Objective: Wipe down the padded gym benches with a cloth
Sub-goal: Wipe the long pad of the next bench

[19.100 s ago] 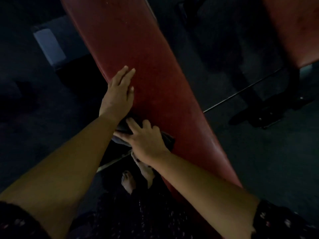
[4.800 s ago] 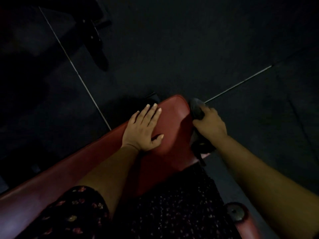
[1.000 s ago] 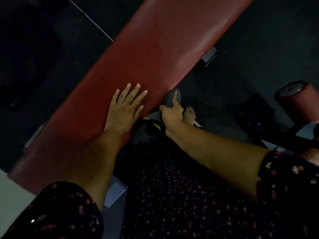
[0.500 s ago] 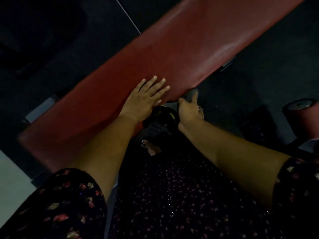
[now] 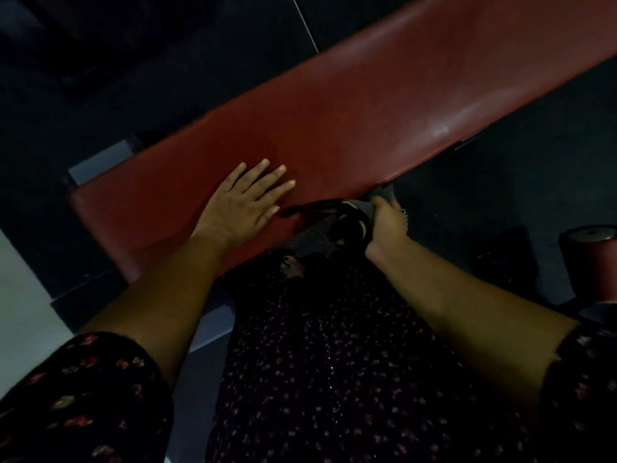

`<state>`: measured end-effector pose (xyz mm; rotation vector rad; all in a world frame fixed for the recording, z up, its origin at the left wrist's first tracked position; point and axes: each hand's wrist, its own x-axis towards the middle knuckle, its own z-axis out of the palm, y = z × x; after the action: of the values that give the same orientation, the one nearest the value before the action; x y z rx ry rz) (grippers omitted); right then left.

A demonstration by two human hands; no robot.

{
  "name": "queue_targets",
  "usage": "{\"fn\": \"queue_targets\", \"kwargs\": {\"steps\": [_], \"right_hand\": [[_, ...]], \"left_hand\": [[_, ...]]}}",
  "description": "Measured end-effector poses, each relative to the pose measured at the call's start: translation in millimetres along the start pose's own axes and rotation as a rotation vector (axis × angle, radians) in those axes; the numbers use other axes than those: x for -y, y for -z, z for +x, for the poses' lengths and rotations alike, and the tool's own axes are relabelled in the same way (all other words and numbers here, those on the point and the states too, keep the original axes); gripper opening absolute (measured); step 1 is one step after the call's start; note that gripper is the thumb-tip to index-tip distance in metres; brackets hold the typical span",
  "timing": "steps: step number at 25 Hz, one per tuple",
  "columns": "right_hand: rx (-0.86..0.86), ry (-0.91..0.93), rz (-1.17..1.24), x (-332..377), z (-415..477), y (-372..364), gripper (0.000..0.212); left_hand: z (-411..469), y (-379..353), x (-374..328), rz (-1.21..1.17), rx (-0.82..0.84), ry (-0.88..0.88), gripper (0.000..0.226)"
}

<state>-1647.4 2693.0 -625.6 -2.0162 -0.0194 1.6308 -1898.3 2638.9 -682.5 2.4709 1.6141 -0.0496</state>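
At the bench (image 5: pixel 367 105) near edge: right hand (image 5: pixel 389 227) clamped round dark cloth (image 5: pixel 347 225), pressed to the padding's side. Moved here from the bench end, so end judged done. Further onto the bench top: left hand (image 5: pixel 245 200) flat, fingers straight, bracing.

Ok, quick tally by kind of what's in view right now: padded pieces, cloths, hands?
Red padded bench: 1
Red cylindrical roller pad with a metal end cap: 1
Dark cloth: 1
Hands: 2 (left hand flat on the bench, right hand gripping the cloth at the bench's near edge)
Total: 5
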Motion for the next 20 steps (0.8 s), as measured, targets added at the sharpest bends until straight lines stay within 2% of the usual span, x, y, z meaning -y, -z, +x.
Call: {"fn": "queue_targets", "kwargs": {"steps": [2, 4, 6, 7, 8, 9, 10, 11, 12, 13, 15, 16, 17, 19, 20], "right_hand": [[0.054, -0.005, -0.067, -23, -15, -18, 0.059], [0.151, -0.052, -0.132, -57, -38, -32, 0.051], [0.310, -0.192, -0.179, -85, -68, -39, 0.039], [0.370, -0.194, -0.334, -94, -80, -40, 0.041], [0.443, -0.115, -0.621, -102, -87, -39, 0.048], [0.537, 0.062, -1.066, -109, -90, -37, 0.057], [0.679, 0.351, -1.563, -113, -91, -32, 0.063], [0.822, 0.755, -1.969, -114, -91, -26, 0.063], [0.956, 1.212, -2.219, -109, -87, -22, 0.060], [1.048, 1.627, -2.341, -102, -79, -19, 0.055], [1.093, 2.178, -2.475, -75, -52, -20, 0.048], [1.115, 2.362, -2.612, -58, -37, -22, 0.048], [1.171, 2.441, -2.820, -43, -19, -20, 0.050], [1.247, 2.439, -3.141, -7, 7, -15, 0.047], [1.202, 2.511, -3.121, 6, 4, -15, 0.042]], "left_hand": [[-8, 0, -2, -0.003, -0.016, 0.025, 0.051], [-18, -2, 1, -0.025, -0.025, 0.061, 0.050], [-36, -7, 7, -0.032, -0.027, 0.077, 0.051], [-44, -9, 10, -0.031, -0.027, 0.087, 0.052], [-52, -11, 13, -0.038, -0.027, 0.109, 0.052], [-62, -12, 14, -0.050, -0.030, 0.146, 0.052], [-73, -13, 14, -0.059, -0.043, 0.188, 0.052], [-84, -15, 13, -0.066, -0.070, 0.233, 0.051], [-95, -17, 13, -0.069, -0.113, 0.278, 0.050], [-105, -20, 12, -0.068, -0.160, 0.326, 0.049], [-123, -23, 12, -0.060, -0.229, 0.443, 0.050], [-130, -23, 11, -0.054, -0.236, 0.504, 0.051], [-138, -22, 12, -0.059, -0.214, 0.561, 0.052], [-154, -19, 16, -0.094, -0.133, 0.648, 0.057], [-161, -17, 17, -0.118, -0.099, 0.685, 0.059]]}}
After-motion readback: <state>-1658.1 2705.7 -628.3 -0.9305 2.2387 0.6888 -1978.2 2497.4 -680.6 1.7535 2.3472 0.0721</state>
